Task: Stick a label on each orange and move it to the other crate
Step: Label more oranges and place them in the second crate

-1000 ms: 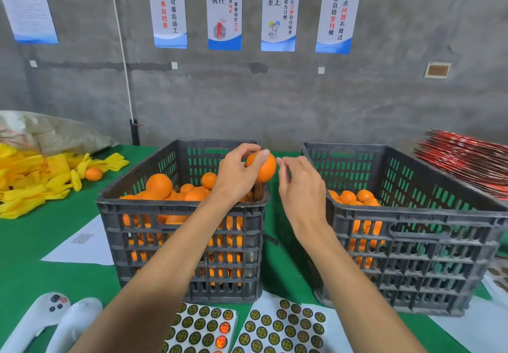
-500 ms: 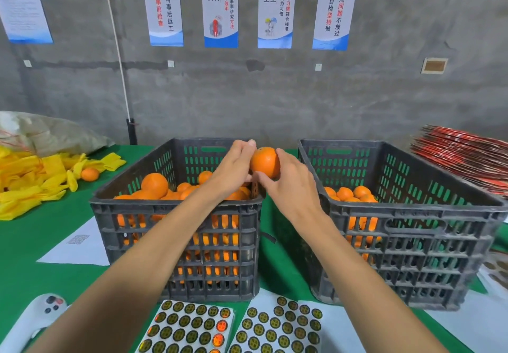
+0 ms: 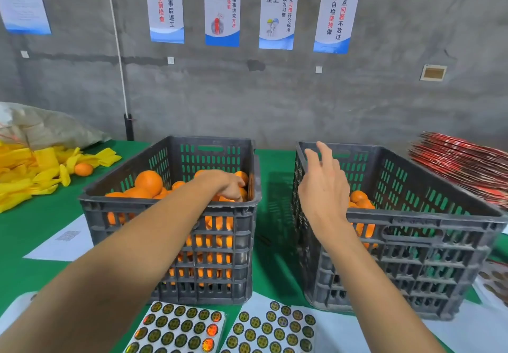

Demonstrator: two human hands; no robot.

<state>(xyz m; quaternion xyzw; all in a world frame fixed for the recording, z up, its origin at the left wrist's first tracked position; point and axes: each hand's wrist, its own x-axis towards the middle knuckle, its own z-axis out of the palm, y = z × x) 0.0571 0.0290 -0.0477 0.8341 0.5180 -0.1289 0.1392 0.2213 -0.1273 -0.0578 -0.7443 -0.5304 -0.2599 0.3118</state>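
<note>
The left hand point(image 3: 229, 186) is down inside the left crate point(image 3: 176, 215), at its near right corner, knuckles up and fingers point(image 3: 237, 194) curled down among the oranges point(image 3: 148, 182) piled there. Fruit lies right under and around those fingertips, touching them, but I cannot tell whether they have closed on any one orange.

The right hand point(image 3: 325, 187) hangs over the near left corner of the right crate point(image 3: 412, 229), seen from the back, its fingers loosely spread and pointing up and away, holding nothing. A few oranges lie low in that crate just right of the wrist, apart from the fingers.

Half a second ago both hands met between the crates around one orange held above the left crate's rim. Now that orange is out of the hands, the left hand has dropped into the left crate and the right has swung over to the right crate.

The oranges are round, so no long axis or heading shows.

On the green worktop point(image 3: 33, 229), in front of the left crate, lie two label sheets point(image 3: 178, 328), flat, with rows of round stickers. A lone orange point(image 3: 83, 169) sits left of that crate among yellow wrappers point(image 3: 30, 171).
</note>
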